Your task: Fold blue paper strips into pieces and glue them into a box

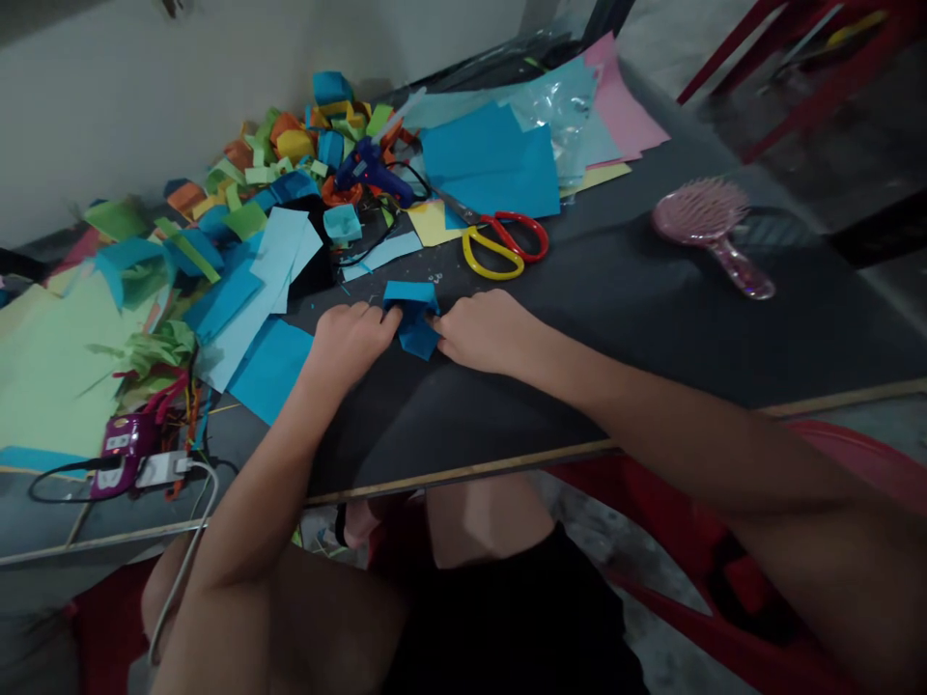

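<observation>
A small folded piece of blue paper rests on the dark table between my two hands, its lower end shaped into a point. My left hand grips its left side, thumb and fingers pressed together. On the opposite side, my right hand pinches the paper's right edge, with the fingertips partly hidden. Just beyond my right hand lie scissors with one red and one yellow handle loop. Left of my left hand are flat blue sheets and pale blue strips.
A blue glue gun lies by a heap of folded coloured paper pieces. A pink hairbrush rests on the right. A purple power strip with plugs and cables sits at left. The table's front edge runs above my lap.
</observation>
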Action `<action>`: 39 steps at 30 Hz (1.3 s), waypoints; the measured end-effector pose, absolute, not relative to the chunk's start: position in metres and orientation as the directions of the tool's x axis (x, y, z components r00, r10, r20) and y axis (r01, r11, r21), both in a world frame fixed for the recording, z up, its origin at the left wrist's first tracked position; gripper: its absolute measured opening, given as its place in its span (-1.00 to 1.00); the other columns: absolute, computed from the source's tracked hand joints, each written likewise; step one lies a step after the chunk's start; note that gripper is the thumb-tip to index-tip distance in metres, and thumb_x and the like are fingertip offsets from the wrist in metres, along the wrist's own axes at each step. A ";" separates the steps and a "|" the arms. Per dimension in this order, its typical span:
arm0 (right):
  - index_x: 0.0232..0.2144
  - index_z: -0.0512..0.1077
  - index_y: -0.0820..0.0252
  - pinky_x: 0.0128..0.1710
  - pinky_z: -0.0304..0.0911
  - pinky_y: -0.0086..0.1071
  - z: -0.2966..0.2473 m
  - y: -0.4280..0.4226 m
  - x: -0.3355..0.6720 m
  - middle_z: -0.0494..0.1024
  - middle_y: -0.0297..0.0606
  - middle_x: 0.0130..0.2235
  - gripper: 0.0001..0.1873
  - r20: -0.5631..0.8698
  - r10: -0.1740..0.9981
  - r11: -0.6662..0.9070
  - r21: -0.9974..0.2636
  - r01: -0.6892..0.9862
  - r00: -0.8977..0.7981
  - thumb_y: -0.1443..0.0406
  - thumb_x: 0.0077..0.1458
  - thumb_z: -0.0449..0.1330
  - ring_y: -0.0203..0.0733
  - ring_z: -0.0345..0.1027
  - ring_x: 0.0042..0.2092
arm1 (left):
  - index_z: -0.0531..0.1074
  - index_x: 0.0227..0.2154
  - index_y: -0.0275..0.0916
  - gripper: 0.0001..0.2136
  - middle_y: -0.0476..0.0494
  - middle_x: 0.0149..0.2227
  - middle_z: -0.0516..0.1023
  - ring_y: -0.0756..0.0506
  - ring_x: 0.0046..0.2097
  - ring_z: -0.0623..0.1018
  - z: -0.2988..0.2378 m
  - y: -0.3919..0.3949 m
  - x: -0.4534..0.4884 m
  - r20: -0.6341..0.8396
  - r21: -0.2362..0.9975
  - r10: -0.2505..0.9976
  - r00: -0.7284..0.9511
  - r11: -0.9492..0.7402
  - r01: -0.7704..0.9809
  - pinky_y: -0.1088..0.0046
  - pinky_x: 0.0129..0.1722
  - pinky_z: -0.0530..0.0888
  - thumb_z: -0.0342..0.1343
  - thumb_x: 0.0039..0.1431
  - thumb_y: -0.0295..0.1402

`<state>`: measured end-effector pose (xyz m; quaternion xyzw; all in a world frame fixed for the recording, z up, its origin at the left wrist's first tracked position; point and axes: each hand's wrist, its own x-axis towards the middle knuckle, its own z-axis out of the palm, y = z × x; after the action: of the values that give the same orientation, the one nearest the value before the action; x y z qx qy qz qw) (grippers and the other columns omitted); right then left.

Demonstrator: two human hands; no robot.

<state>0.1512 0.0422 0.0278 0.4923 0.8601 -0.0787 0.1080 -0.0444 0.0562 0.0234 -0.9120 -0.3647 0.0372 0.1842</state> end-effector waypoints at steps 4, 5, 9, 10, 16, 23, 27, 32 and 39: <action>0.05 0.44 0.24 -0.37 0.11 -0.30 0.025 0.042 0.153 0.59 0.05 -0.26 -0.57 -0.229 0.837 0.505 -0.027 0.863 -0.497 0.28 0.25 -0.07 0.05 0.49 -0.23 | 0.52 -0.30 -0.29 -0.74 -0.19 -0.52 0.48 -0.14 -0.37 0.51 0.022 0.058 -0.044 0.035 -0.357 0.678 0.734 -0.678 0.643 0.40 -0.45 0.25 -0.08 0.22 -0.59; 0.07 0.44 0.23 -0.37 0.11 -0.29 0.025 0.041 0.153 0.60 0.04 -0.26 -0.56 -0.220 0.837 0.507 -0.031 0.861 -0.501 0.28 0.26 -0.07 0.04 0.49 -0.23 | 0.52 -0.33 -0.28 -0.75 -0.19 -0.53 0.47 -0.15 -0.38 0.51 0.021 0.058 -0.044 0.031 -0.349 0.680 0.732 -0.679 0.646 0.40 -0.45 0.25 -0.07 0.21 -0.59; 0.03 0.47 0.21 -0.37 0.10 -0.28 0.025 0.040 0.153 0.60 0.03 -0.28 -0.56 -0.213 0.842 0.501 -0.039 0.865 -0.497 0.29 0.25 -0.09 0.04 0.49 -0.24 | 0.52 -0.37 -0.30 -0.76 -0.18 -0.59 0.45 -0.14 -0.44 0.51 0.017 0.057 -0.044 0.024 -0.296 0.683 0.730 -0.693 0.658 0.41 -0.47 0.22 -0.07 0.19 -0.58; 0.01 0.49 0.22 -0.37 0.10 -0.28 0.025 0.040 0.153 0.60 0.04 -0.28 -0.57 -0.215 0.842 0.498 -0.040 0.866 -0.494 0.30 0.25 -0.08 0.04 0.48 -0.24 | 0.52 -0.38 -0.30 -0.75 -0.18 -0.59 0.45 -0.13 -0.46 0.50 0.016 0.056 -0.043 0.024 -0.286 0.682 0.731 -0.696 0.658 0.41 -0.48 0.21 -0.08 0.19 -0.58; -0.04 0.50 0.26 -0.41 0.07 -0.32 0.026 0.040 0.151 0.60 0.05 -0.29 -0.61 -0.222 0.845 0.492 -0.033 0.870 -0.486 0.30 0.21 -0.03 0.01 0.48 -0.26 | 0.51 -0.39 -0.34 -0.72 -0.23 -0.59 0.47 -0.14 -0.46 0.50 0.012 0.050 -0.035 0.041 -0.277 0.716 0.697 -0.662 0.696 0.41 -0.49 0.20 -0.12 0.18 -0.59; 0.03 0.46 0.26 -0.38 0.11 -0.31 0.024 0.040 0.152 0.60 0.03 -0.26 -0.58 -0.228 0.841 0.495 -0.042 0.868 -0.490 0.30 0.21 -0.02 0.02 0.49 -0.24 | 0.49 -0.48 -0.33 -0.70 -0.24 -0.62 0.44 -0.14 -0.51 0.48 0.006 0.050 -0.034 0.087 -0.281 0.749 0.657 -0.614 0.738 0.42 -0.52 0.16 -0.14 0.17 -0.59; 0.04 0.45 0.25 -0.38 0.12 -0.31 0.024 0.040 0.152 0.60 0.02 -0.23 -0.58 -0.244 0.833 0.503 -0.042 0.863 -0.497 0.29 0.21 -0.02 -0.01 0.48 -0.26 | 0.49 -0.45 -0.35 -0.73 -0.23 -0.62 0.46 -0.15 -0.50 0.51 0.009 0.045 -0.031 0.045 -0.270 0.746 0.664 -0.631 0.727 0.42 -0.54 0.17 -0.12 0.12 -0.62; 0.07 0.43 0.23 -0.42 0.11 -0.33 0.028 0.040 0.150 0.61 0.01 -0.22 -0.56 -0.286 0.828 0.499 -0.019 0.867 -0.483 0.30 0.22 -0.03 0.01 0.49 -0.24 | 0.50 -0.34 -0.36 -0.77 -0.26 -0.54 0.53 -0.18 -0.43 0.56 0.015 0.041 -0.030 -0.018 -0.235 0.793 0.609 -0.595 0.768 0.42 -0.51 0.24 -0.08 0.15 -0.61; 0.09 0.42 0.19 -0.42 0.14 -0.31 0.025 0.040 0.150 0.61 -0.02 -0.19 -0.54 -0.288 0.822 0.511 -0.009 0.860 -0.491 0.30 0.24 -0.09 0.04 0.51 -0.23 | 0.55 -0.24 -0.33 -0.73 -0.23 -0.54 0.53 -0.14 -0.45 0.54 0.013 0.047 -0.038 -0.050 -0.254 0.752 0.658 -0.647 0.719 0.43 -0.50 0.25 -0.07 0.22 -0.57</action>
<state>0.1496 0.0396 0.0254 0.4888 0.8602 -0.0756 0.1242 -0.0381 0.0474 0.0127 -0.9042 -0.4067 0.0753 0.1065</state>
